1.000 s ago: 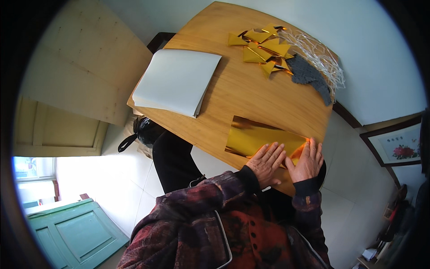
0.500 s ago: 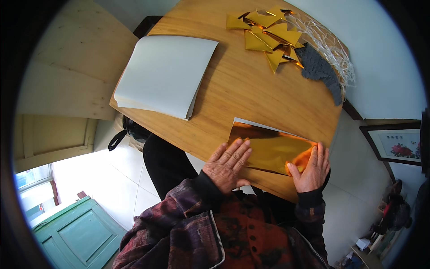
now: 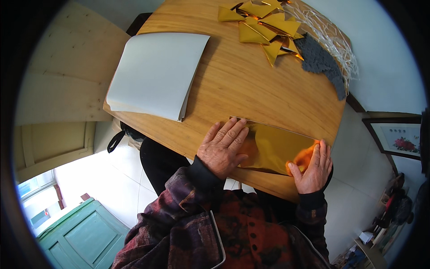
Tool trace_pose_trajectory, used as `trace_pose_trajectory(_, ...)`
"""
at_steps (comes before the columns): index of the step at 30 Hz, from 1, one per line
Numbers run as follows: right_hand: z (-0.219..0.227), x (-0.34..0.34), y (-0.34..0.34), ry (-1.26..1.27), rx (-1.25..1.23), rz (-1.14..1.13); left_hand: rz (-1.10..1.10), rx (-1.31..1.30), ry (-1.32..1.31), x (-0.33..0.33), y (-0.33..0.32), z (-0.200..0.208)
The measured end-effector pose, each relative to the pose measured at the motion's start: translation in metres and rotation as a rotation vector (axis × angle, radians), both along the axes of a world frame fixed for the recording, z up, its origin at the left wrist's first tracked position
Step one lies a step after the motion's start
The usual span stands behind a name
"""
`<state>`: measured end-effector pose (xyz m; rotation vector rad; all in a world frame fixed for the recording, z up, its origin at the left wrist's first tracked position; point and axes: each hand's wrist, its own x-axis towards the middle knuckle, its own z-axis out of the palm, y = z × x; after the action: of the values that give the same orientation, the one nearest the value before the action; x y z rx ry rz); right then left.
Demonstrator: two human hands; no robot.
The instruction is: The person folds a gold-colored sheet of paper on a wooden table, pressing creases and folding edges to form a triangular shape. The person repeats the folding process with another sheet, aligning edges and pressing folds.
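Observation:
A shiny gold foil paper (image 3: 273,145) lies near the front edge of the wooden table, apparently folded into a long rectangle. My left hand (image 3: 223,150) rests flat across its left end, fingertips at the far left corner and fingers stretched out. At the right end, my right hand (image 3: 312,168) lies on the paper with the thumb spread from the fingers. Both hands press from above and neither grips anything. Farther off, several folded gold paper pieces (image 3: 257,32) are heaped at the back of the table.
A stack of large white sheets (image 3: 156,74) lies on the left of the table (image 3: 233,85). Grey crinkled material (image 3: 320,58) and a tangle of clear plastic strips (image 3: 333,33) border the back right. A framed picture (image 3: 396,139) hangs at the right, and a green cabinet (image 3: 89,235) stands lower left.
My left hand has slid away from me along the paper's left end to its far corner. The white strip along the far edge no longer shows. My right hand stays nearly in place.

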<state>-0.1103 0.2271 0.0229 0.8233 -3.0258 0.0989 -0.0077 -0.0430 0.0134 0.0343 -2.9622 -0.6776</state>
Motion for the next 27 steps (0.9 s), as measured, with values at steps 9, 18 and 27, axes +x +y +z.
trace_pose_trajectory(9,0.004,-0.001,-0.005,-0.031,-0.028,0.006,0.002,0.020,-0.006,0.003,-0.001,-0.004)
trace_pose_trajectory(18,-0.007,0.008,-0.003,-0.042,-0.148,-0.124,-0.097,-0.023,0.080,-0.002,0.004,0.003)
trace_pose_trajectory(27,-0.007,0.012,-0.004,-0.083,-0.226,-0.212,-0.149,-0.037,-0.060,-0.027,-0.007,0.002)
